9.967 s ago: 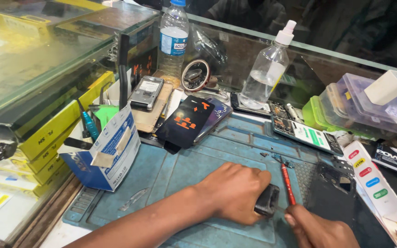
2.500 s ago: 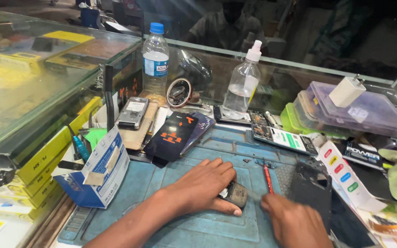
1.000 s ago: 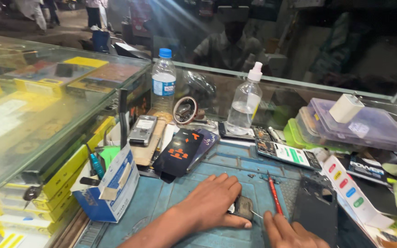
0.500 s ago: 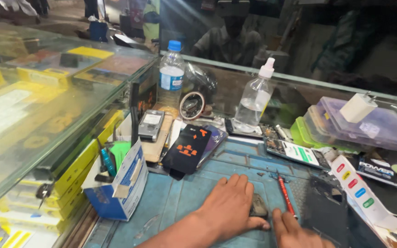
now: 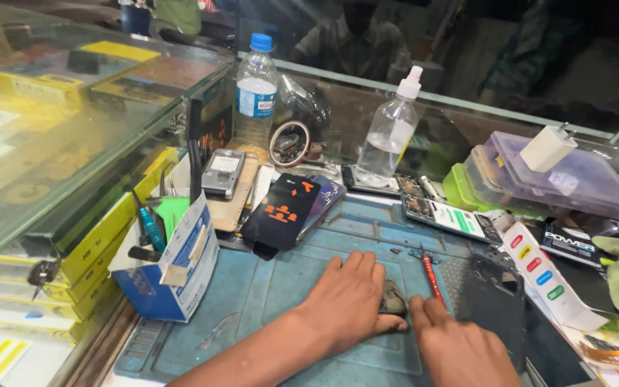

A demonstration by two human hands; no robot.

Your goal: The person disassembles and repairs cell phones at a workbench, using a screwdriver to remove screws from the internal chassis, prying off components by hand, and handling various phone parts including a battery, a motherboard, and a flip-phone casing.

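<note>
Near the front edge of the blue work mat (image 5: 252,301), our left hand (image 5: 345,304) lies flat, fingers spread, pressing a small dark part (image 5: 393,301). Our right hand (image 5: 460,351) touches it too; its grasp we cannot tell. A red screwdriver (image 5: 430,272) lies beside, so work seems unfinished.

The small dark part (image 5: 393,301) is mostly hidden under the left hand (image 5: 345,304), too covered to identify, while the right hand (image 5: 460,347) at five o'clock is cut by the bottom edge, its hold on the red screwdriver (image 5: 430,272) unclear.
</note>
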